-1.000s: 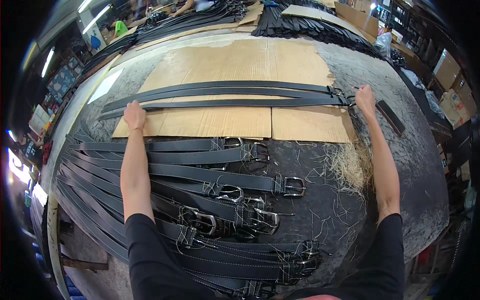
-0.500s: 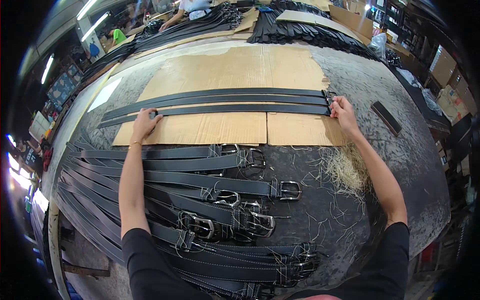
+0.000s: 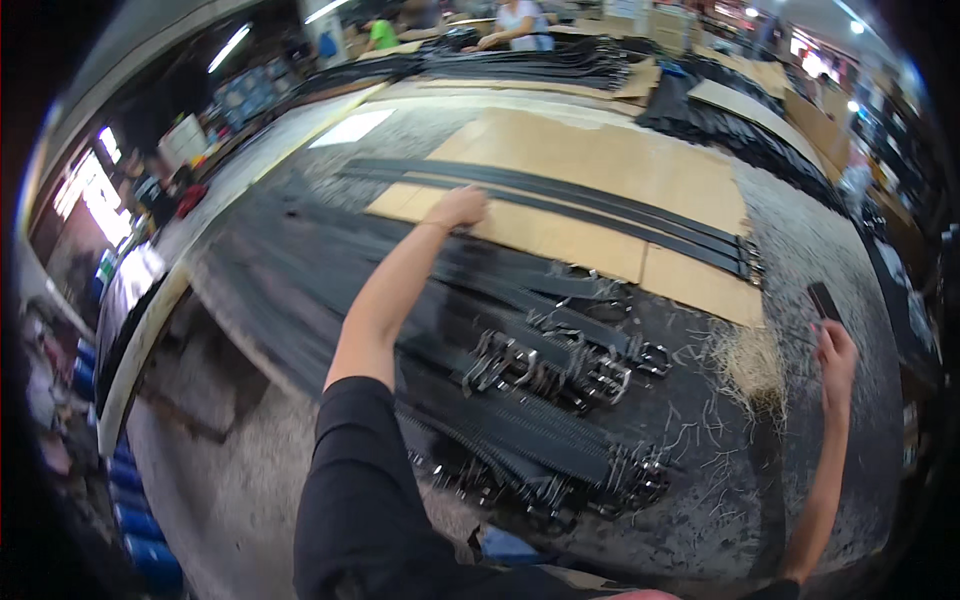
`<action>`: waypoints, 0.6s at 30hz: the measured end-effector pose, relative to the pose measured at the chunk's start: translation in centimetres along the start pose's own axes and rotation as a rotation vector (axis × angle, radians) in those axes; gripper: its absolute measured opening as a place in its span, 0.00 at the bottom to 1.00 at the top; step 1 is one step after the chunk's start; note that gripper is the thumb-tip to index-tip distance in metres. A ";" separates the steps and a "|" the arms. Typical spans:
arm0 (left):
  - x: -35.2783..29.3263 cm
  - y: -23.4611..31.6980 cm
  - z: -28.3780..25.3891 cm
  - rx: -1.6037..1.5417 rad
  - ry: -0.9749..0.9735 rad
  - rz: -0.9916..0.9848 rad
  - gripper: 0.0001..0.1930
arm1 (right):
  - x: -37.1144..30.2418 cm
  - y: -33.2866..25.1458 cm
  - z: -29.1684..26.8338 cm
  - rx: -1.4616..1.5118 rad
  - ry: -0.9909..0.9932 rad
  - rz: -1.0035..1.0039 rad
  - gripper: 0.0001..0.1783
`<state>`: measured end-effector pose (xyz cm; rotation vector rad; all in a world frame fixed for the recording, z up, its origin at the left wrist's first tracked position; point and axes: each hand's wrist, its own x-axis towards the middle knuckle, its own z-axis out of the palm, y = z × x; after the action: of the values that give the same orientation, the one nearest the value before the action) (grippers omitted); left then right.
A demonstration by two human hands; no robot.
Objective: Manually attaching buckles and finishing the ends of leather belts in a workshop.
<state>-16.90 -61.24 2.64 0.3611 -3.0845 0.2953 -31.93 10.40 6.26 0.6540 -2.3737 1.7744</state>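
Keeping the black belts (image 3: 560, 188) straight, with buckles (image 3: 752, 262) even, would serve best in the head view. They look slim and smooth, lying across the cardboard (image 3: 590, 150), upper centre. Left hand (image 3: 463, 207) curled near them, right hand (image 3: 837, 358) half-closed, far right; whether either holds anything, I cannot tell.
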 end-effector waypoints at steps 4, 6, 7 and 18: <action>-8.1 7.5 -5.8 -0.172 0.270 0.083 0.14 | -3.4 1.2 -0.7 -0.019 0.054 -0.060 0.08; -11.7 11.1 -8.9 -0.161 0.265 0.090 0.15 | -3.7 3.4 -0.1 -0.047 0.064 -0.114 0.09; -13.1 12.3 -9.3 -0.152 0.280 0.096 0.15 | -3.6 4.1 0.6 -0.086 0.098 -0.148 0.09; -28.5 16.2 -13.0 -0.354 0.981 -0.225 0.09 | -5.6 0.3 2.7 -0.377 0.204 -0.371 0.10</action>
<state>7.05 -36.78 11.21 0.3858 -2.0537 -0.0785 -26.57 9.48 3.34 0.7546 -2.1853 1.1469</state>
